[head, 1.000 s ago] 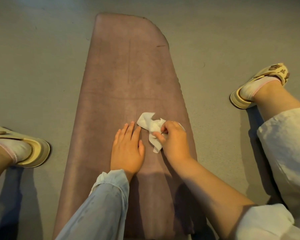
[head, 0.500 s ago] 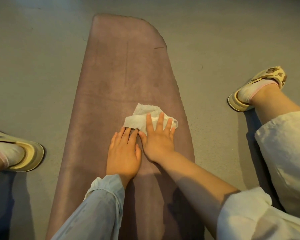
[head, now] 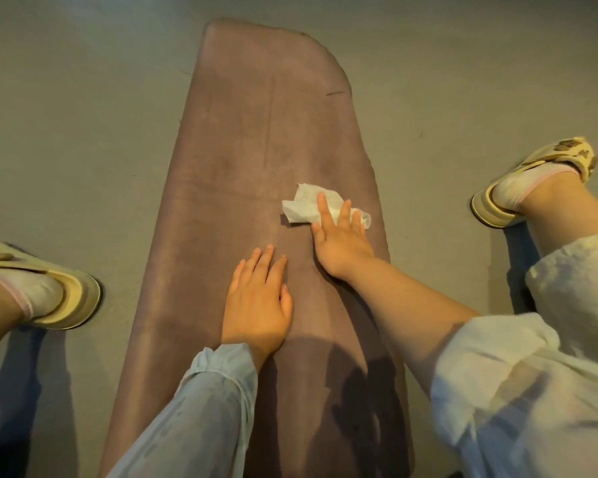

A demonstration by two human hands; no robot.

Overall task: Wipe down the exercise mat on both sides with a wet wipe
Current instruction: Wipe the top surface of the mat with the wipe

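A long mauve exercise mat (head: pixel 256 132) lies flat on the grey floor, running away from me. A crumpled white wet wipe (head: pixel 304 207) sits on the mat near its right edge. My right hand (head: pixel 340 241) presses on the wipe with straight, spread fingers. Flat on the mat, palm down, my left hand (head: pixel 258 305) rests nearer to me and left of the wipe, its fingers straight and holding nothing.
My legs straddle the mat: the left foot in a yellow sandal (head: pixel 52 288) is on the floor to the left, the right foot in a patterned sandal (head: pixel 532 181) to the right. Grey floor (head: pixel 83 115) surrounds the mat.
My right hand went from pinching the wipe to pressing it flat, then slid it away from my left hand toward the mat's right edge. The left hand stays planted.
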